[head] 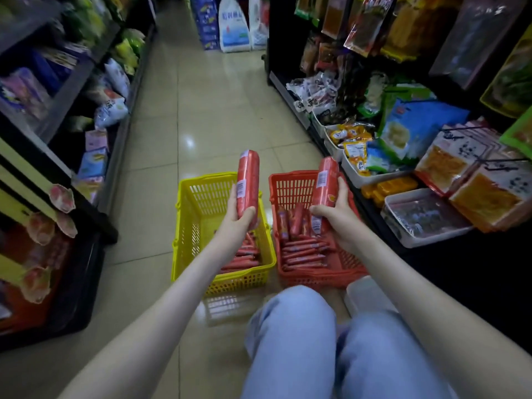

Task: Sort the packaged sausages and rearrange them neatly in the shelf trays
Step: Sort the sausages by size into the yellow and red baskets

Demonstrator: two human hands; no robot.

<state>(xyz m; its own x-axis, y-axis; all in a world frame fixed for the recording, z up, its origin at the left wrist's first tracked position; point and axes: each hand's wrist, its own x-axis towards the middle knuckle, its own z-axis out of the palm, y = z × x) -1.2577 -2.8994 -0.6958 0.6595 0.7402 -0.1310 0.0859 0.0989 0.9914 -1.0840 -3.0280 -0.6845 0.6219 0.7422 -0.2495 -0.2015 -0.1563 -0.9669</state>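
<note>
Two red plastic-wrapped sausage packs (247,180) — left hand (240,218) clamps one, right hand (336,208) the other; lookalike wrappers could cause missorting between yellow plastic basket (188,214) and red plastic basket (290,187).

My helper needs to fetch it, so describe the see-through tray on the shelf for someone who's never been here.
Start at the red basket on the aisle floor and look to the bottom shelf on its right. The see-through tray sits at the near end; the trays further along are white and hold yellow packets.
</note>
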